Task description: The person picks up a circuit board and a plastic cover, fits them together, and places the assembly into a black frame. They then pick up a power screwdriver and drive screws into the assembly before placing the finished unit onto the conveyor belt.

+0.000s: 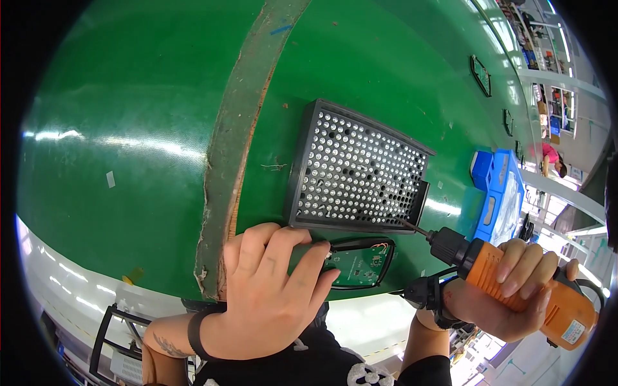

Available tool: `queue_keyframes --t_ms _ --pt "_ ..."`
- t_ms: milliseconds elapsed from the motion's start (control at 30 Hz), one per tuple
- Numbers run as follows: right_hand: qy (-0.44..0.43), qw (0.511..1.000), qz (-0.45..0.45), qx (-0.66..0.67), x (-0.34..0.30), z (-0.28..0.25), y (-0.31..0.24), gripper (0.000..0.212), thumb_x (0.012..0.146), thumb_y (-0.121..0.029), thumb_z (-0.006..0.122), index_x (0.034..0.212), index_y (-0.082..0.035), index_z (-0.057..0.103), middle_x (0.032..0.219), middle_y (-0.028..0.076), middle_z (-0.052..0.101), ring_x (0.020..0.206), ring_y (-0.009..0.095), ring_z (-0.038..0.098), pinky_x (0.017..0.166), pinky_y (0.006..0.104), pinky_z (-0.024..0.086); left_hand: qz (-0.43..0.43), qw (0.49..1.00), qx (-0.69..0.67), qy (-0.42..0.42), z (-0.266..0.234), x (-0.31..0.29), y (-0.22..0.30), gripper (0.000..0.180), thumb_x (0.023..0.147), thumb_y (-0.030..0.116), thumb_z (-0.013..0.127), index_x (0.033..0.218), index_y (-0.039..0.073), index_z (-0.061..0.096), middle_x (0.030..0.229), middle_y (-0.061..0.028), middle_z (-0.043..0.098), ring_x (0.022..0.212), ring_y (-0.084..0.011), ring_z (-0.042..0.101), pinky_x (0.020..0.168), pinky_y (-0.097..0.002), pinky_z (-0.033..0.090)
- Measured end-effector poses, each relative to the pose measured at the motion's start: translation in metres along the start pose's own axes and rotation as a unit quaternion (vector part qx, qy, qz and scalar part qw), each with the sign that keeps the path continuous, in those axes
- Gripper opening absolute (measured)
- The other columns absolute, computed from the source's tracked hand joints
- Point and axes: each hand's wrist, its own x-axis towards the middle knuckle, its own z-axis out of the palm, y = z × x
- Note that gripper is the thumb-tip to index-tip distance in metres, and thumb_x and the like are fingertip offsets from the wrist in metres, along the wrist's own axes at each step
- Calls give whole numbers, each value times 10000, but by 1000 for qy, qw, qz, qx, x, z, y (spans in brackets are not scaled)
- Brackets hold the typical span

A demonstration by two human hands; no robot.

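Note:
My right hand [508,296] is wrapped round an orange electric screwdriver [487,267]. Its thin bit reaches left to the near right part of a black screw tray [300,174], whose holes carry rows of silver screws [351,161]. Whether a screw sits on the bit is too small to tell. Just in front of the tray lies a green circuit board [357,267] in a black curved housing. Bent over the left end of that board is my left hand [273,293], with thumb and forefinger at its edge; the hand covers that end.
A worn raised strip [225,148] crosses the green tabletop [129,212] left of the tray. Blue plastic bins [499,193] stand to the right. More boards in black housings [480,76] lie at the far right. Another person [550,157] is in the background.

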Motion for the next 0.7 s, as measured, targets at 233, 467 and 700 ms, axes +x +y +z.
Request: queue_keyframes --t_ms 233,467,700 --pt "1 1000 -6 8 1 4 3 379 794 -77 507 1132 -3 351 623 24 423 493 118 465 486 254 422 5 1000 -1 -1 1 -1 -1 376 569 150 743 907 58 606 941 -65 506 880 -259 483 710 -386 321" --pt "29 997 -32 61 -4 13 -17 436 810 -107 553 1172 -18 327 630 21 438 484 146 485 465 261 449 -17 1000 -15 -8 -1 1 0 358 559 151 768 882 89 627 930 -55 503 871 -265 464 736 -378 314" --pt "-129 985 20 116 -25 39 -14 463 792 -123 630 1202 -59 426 637 20 539 444 97 516 398 237 506 -21 999 -25 -7 0 0 -3 380 555 141 765 904 87 624 933 -57 501 871 -268 469 724 -378 312"
